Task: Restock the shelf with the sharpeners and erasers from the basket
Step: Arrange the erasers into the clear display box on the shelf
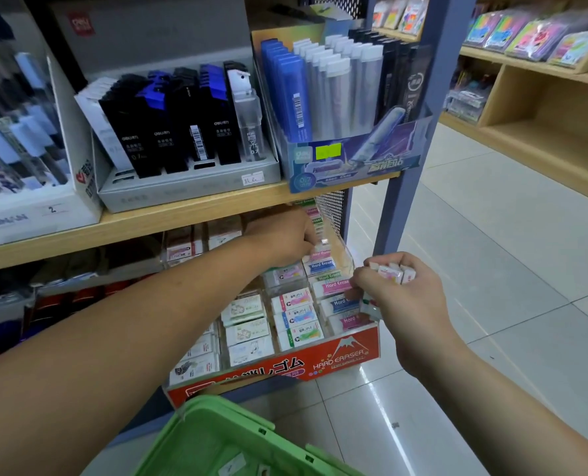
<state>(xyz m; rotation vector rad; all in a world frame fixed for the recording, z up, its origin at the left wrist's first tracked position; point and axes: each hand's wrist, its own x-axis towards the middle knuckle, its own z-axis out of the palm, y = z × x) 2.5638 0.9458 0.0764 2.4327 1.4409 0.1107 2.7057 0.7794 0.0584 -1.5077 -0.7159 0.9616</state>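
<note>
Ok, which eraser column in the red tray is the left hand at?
The rightmost column, with blue, pink and green Hard Eraser labels; the left hand reaches its back end.

Small white erasers (pixel 296 317) lie in rows in a red box (pixel 340 359) under a wooden shelf (pixel 148 225). The green basket (pixel 217 438) sits below.

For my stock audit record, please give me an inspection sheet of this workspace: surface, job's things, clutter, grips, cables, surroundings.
Surface: wooden shelf above; red display tray of erasers below it.
Job's things: small erasers in hand; green basket below, contents unclear.
Clutter: nothing seen.
Grips: left hand reaches into the tray's rear, fingertips hidden; right hand holds the small erasers.
Cables: nothing seen.
Surroundings: black and blue stationery packs above; tiled floor; wooden shelving at right.
</note>
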